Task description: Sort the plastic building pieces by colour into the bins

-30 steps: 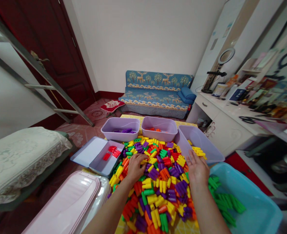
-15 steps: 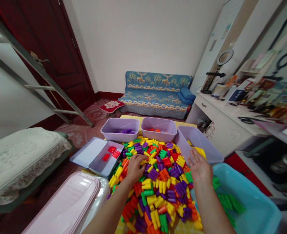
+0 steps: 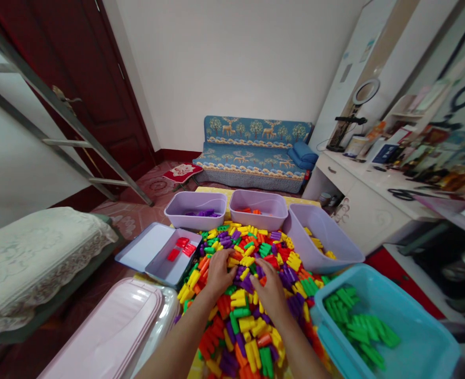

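A large heap of plastic building blocks (image 3: 251,321) in yellow, purple, green, orange and red covers the table's middle. My left hand (image 3: 218,272) rests on the heap's left side, fingers bent and thumb apart, beside yellow and orange blocks; I see no firm grip. My right hand (image 3: 270,290) is over the heap's centre, thumb and fingers spread near purple and yellow blocks. At the right, a lilac bin (image 3: 309,247) contains yellow blocks (image 3: 317,243). A turquoise tub (image 3: 417,310) contains green blocks (image 3: 368,326).
Behind the heap stand a lilac bin (image 3: 172,211) with purple blocks and another lilac bin (image 3: 277,216) with orange ones. Left are an open hinged box (image 3: 157,266) with red blocks and a pink lid (image 3: 109,326). A sofa (image 3: 251,152) is beyond the table.
My right hand has moved left from the right-hand lilac bin to the heap. Yellow blocks it was at now lie loose inside that bin. My left hand has hardly moved.
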{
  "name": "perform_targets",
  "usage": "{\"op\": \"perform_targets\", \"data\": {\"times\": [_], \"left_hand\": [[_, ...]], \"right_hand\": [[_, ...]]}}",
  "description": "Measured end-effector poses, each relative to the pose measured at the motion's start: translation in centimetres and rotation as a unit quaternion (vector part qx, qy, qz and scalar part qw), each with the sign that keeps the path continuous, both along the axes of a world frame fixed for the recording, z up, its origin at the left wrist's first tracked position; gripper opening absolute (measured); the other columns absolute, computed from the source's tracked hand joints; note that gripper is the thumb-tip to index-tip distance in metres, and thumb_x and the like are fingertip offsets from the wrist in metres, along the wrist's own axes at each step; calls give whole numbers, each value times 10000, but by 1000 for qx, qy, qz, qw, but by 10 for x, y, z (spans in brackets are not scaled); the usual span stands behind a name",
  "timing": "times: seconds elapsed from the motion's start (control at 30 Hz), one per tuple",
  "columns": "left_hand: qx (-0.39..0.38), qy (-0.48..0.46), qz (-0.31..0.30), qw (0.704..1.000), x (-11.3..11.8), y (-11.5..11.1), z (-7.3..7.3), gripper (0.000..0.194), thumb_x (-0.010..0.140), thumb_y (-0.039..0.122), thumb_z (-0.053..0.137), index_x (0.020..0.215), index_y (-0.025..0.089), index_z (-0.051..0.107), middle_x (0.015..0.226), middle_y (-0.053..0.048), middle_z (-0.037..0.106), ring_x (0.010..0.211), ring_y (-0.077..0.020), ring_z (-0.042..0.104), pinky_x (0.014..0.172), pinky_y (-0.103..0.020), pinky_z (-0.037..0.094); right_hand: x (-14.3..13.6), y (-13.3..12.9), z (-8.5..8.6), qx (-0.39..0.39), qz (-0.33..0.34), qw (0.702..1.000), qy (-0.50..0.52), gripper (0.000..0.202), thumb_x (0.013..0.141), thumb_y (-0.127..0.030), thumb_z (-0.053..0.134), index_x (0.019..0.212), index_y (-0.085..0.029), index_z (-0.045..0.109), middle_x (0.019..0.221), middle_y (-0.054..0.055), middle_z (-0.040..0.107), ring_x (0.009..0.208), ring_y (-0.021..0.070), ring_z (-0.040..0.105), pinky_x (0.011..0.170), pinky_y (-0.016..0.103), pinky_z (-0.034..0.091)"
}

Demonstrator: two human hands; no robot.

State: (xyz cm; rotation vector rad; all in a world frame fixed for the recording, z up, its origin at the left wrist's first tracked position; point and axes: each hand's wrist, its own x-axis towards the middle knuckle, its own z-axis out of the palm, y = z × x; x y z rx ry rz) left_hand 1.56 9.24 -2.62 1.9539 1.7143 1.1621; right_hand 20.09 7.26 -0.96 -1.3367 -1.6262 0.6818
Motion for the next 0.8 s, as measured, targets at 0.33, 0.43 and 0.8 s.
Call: {"op": "perform_targets", "data": {"times": [0.33,0.43,0.8], "left_hand": [[-29,-86,-8,996,-2,0,2,261,766,182,653,1019,235,693,1047,-41,697,1018,-227,597,947,-405,442],[-35,-109,-5,993,-3,4,1,219,801,215,619,1006,219,696,1027,-46,711,991,-222,620,931,-401,464],[-25,-148,-86,985,15,-13,36,266,923,291,482,1041,244,716,1064,-53,712,1035,-209,627,956,-365,478]], "right_hand": [[0,-3,-9,64,15,971,-230,388,894,-313,500,1254,-205,596,1237,92,636,1196,275,518,1021,479,420],[-2,-3,-11,72,0,969,-236,388,902,-326,495,1263,-214,585,1228,98,638,1200,278,513,1013,486,417],[-23,-11,14,58,-3,997,-42,311,884,-361,530,1134,-214,644,1126,99,681,1040,249,625,915,418,499]]}}
